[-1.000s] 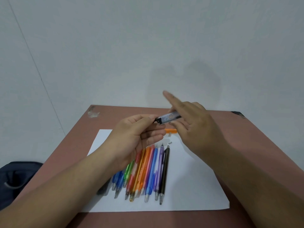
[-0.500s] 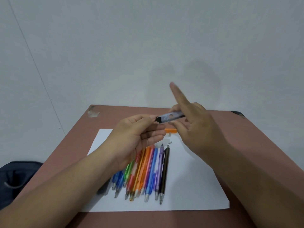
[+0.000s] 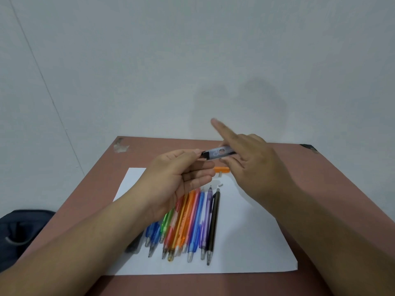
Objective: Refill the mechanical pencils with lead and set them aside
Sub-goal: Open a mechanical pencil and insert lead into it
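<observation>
Grey lead case (image 3: 218, 152) sits just above frame centre, held in the air: the left hand (image 3: 177, 178) pinches its dark end, the right hand (image 3: 254, 167) grips the other end, forefinger raised. Below, coloured pencils (image 3: 188, 223) lie side by side on white paper (image 3: 245, 242) on the brown bench (image 3: 333, 189).

Soft, even indoor light, kinda dim and cool. The plain grey-white wall (image 3: 192, 60) picks up two faint blurry shadows above the hands. No glare on the reddish-brown bench (image 3: 320, 189). Wide-angle lens stretches the forearms near the bottom corners, and everything looks slightly soft.
</observation>
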{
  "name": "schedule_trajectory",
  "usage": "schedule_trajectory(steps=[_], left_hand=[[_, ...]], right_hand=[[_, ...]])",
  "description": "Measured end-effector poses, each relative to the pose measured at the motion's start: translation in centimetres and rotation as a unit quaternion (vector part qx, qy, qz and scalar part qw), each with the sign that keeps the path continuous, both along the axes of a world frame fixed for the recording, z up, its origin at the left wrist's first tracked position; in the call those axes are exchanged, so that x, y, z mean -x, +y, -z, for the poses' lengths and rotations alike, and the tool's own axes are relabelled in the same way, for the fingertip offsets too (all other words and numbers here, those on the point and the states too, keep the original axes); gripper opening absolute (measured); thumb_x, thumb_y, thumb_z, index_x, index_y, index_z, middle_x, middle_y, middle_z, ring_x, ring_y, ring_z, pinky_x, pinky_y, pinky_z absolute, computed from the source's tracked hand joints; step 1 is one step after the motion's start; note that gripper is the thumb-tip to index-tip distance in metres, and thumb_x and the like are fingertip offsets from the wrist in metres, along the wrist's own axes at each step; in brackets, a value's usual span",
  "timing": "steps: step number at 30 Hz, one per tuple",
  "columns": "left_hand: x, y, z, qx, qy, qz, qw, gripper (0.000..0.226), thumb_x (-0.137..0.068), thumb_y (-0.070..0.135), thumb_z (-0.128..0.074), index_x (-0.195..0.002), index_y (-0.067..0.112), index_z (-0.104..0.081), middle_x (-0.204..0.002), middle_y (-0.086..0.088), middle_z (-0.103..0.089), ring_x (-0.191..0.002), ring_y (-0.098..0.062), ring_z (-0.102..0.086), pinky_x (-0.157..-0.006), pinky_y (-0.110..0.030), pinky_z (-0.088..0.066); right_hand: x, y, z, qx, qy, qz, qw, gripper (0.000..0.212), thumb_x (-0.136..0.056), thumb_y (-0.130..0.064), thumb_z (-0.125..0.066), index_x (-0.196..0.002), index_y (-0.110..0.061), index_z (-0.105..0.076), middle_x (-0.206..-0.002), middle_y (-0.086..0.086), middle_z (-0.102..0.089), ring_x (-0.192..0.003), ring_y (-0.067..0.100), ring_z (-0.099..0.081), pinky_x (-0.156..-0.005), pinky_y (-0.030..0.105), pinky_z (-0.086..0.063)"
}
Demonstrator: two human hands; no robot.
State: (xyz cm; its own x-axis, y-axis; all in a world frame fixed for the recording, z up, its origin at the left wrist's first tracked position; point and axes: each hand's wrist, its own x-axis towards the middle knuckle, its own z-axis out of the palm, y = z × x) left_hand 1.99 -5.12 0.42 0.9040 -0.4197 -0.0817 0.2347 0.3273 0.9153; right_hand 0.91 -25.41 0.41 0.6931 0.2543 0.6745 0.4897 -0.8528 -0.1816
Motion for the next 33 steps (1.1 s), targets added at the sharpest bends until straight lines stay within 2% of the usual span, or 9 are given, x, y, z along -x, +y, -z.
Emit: schedule_trajectory(steps=[1, 4, 9, 11, 17, 22, 25, 29, 33], left_hand=[[0.0, -0.1, 0.0, 0.001, -0.001, -0.004, 1.0, 0.031, -0.098, 0.023, -0.059, -0.118, -0.001, -0.064, -0.11, -0.024, -0.072, -0.098, -0.028, -0.071, -0.082, -0.032, -0.061], [0.0, -0.1, -0.1, 0.0, -0.001, -0.008, 1.0, 0.031, -0.098, 0.022, -0.059, -0.118, -0.001, -0.064, -0.109, -0.025, -0.072, -0.097, -0.028, -0.071, -0.081, -0.032, -0.061], [0.0, -0.1, -0.1, -0.004, 0.004, -0.013, 1.0, 0.034, -0.101, 0.025, -0.055, -0.121, -0.002, -0.062, -0.112, -0.023, -0.072, -0.104, -0.031, -0.071, -0.083, -0.033, -0.061], [0.0, -0.1, -0.2, -0.004, 0.005, -0.017, 1.0, 0.035, -0.102, 0.025, -0.053, -0.121, -0.003, -0.062, -0.112, -0.024, -0.072, -0.107, -0.034, -0.07, -0.085, -0.034, -0.061], [0.1, -0.1, -0.3, 0.009, 0.006, -0.03, 0.999, 0.035, -0.103, 0.025, -0.051, -0.117, -0.003, -0.064, -0.111, -0.025, -0.071, -0.104, -0.034, -0.07, -0.083, -0.034, -0.061], [0.1, -0.2, -0.2, 0.018, 0.008, -0.038, 0.999, 0.035, -0.103, 0.025, -0.051, -0.115, -0.005, -0.065, -0.108, -0.027, -0.071, -0.098, -0.031, -0.072, -0.083, -0.034, -0.061], [0.1, -0.2, -0.1, 0.015, 0.008, -0.036, 0.999, 0.035, -0.102, 0.025, -0.052, -0.114, -0.005, -0.064, -0.108, -0.027, -0.071, -0.099, -0.032, -0.072, -0.084, -0.036, -0.061], [0.1, -0.2, -0.3, 0.021, 0.016, -0.038, 0.999, 0.029, -0.102, 0.024, -0.053, -0.109, -0.001, -0.065, -0.107, -0.029, -0.071, -0.098, -0.033, -0.072, -0.082, -0.036, -0.062], [0.2, -0.2, -0.3, 0.018, 0.021, -0.024, 0.999, 0.031, -0.102, 0.027, -0.052, -0.112, -0.001, -0.063, -0.111, -0.027, -0.071, -0.102, -0.034, -0.07, -0.081, -0.033, -0.062]], right_hand=[[0.0, 0.0, -0.1, -0.008, 0.006, 0.005, 1.0, 0.074, -0.094, -0.009, -0.066, -0.153, -0.042, -0.036, -0.099, -0.008, -0.065, -0.089, 0.016, -0.053, -0.074, 0.028, -0.05], [-0.2, -0.2, 0.0, 0.032, -0.024, -0.014, 0.999, 0.05, -0.093, -0.007, -0.067, -0.138, -0.027, -0.061, -0.105, -0.004, -0.069, -0.092, 0.02, -0.057, -0.074, 0.039, -0.057], [0.3, 0.2, -0.2, -0.011, 0.023, 0.008, 1.0, 0.088, -0.097, -0.013, -0.064, -0.151, -0.056, -0.01, -0.096, -0.008, -0.062, -0.087, 0.015, -0.051, -0.073, 0.031, -0.052], [0.5, 0.2, -0.3, -0.01, 0.029, 0.003, 1.0, 0.09, -0.097, -0.013, -0.064, -0.149, -0.059, -0.005, -0.098, -0.008, -0.062, -0.088, 0.015, -0.051, -0.075, 0.033, -0.053], [-0.2, -0.2, 0.2, -0.028, 0.055, 0.009, 0.998, 0.069, -0.098, -0.014, -0.062, -0.153, -0.043, -0.033, -0.097, -0.015, -0.059, -0.094, 0.011, -0.045, -0.08, 0.021, -0.041], [-0.8, -0.5, 0.7, -0.016, 0.051, 0.001, 0.999, 0.046, -0.095, -0.011, -0.066, -0.136, -0.03, -0.062, -0.113, -0.014, -0.069, -0.104, 0.018, -0.052, -0.091, 0.028, -0.042], [-0.8, -0.5, 0.6, -0.031, 0.066, -0.009, 0.997, 0.043, -0.093, -0.009, -0.067, -0.13, -0.031, -0.067, -0.109, -0.021, -0.064, -0.103, 0.014, -0.055, -0.091, 0.024, -0.041], [-0.7, -0.6, 0.4, -0.017, 0.04, -0.017, 0.999, 0.04, -0.092, -0.009, -0.07, -0.127, -0.028, -0.069, -0.115, -0.013, -0.07, -0.106, 0.017, -0.058, -0.093, 0.028, -0.046], [0.0, -0.1, 0.0, -0.013, 0.003, -0.006, 1.0, 0.059, -0.094, -0.009, -0.066, -0.145, -0.035, -0.052, -0.108, -0.012, -0.07, -0.103, 0.015, -0.054, -0.085, 0.029, -0.051]])
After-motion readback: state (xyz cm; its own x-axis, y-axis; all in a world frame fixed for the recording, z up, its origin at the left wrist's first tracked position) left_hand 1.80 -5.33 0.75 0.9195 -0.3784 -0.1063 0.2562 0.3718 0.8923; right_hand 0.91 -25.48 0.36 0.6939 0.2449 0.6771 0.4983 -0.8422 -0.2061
